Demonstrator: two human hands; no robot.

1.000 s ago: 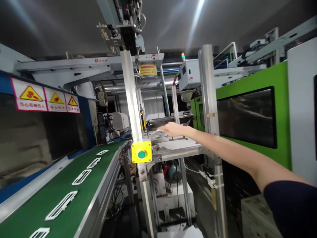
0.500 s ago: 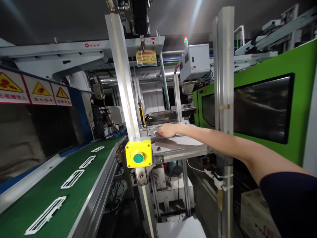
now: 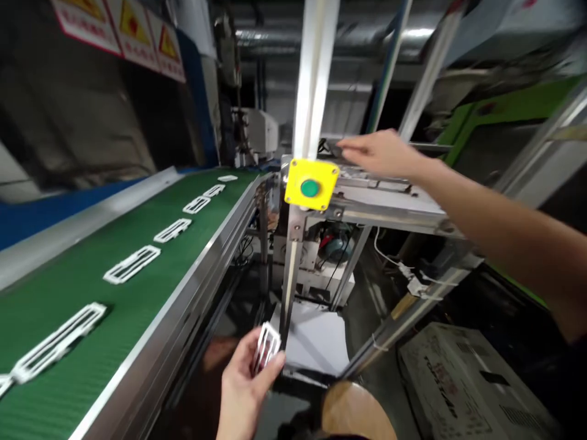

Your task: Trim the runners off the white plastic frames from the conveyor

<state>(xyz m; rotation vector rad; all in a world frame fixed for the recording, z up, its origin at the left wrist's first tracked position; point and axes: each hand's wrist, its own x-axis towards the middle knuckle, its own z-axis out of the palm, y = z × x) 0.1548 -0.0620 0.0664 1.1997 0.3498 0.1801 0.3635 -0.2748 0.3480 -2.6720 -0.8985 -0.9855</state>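
Observation:
My left hand (image 3: pixel 245 382) is low in the middle, its thumb and fingers closed on a small white plastic frame (image 3: pixel 267 343) with slots in it. My right arm reaches in from the right. My right hand (image 3: pixel 383 154) is above the metal bench (image 3: pixel 389 197), just right of the upright post; its fingers are blurred, so their hold cannot be made out. Several similar white frames lie in a line on the green conveyor belt (image 3: pixel 151 293) at the left, one of them a long frame (image 3: pixel 62 342) near the front.
A yellow box with a green button (image 3: pixel 310 187) is fixed to the aluminium post (image 3: pixel 316 73) between belt and bench. A round wooden stool seat (image 3: pixel 358 412) is at the bottom. A carton (image 3: pixel 458 379) stands at lower right, beside a slanting metal post.
The view has tilted down and swung left. My left hand has come into view holding a white plastic frame. My right hand has lifted off the bench top. More frames show on the belt.

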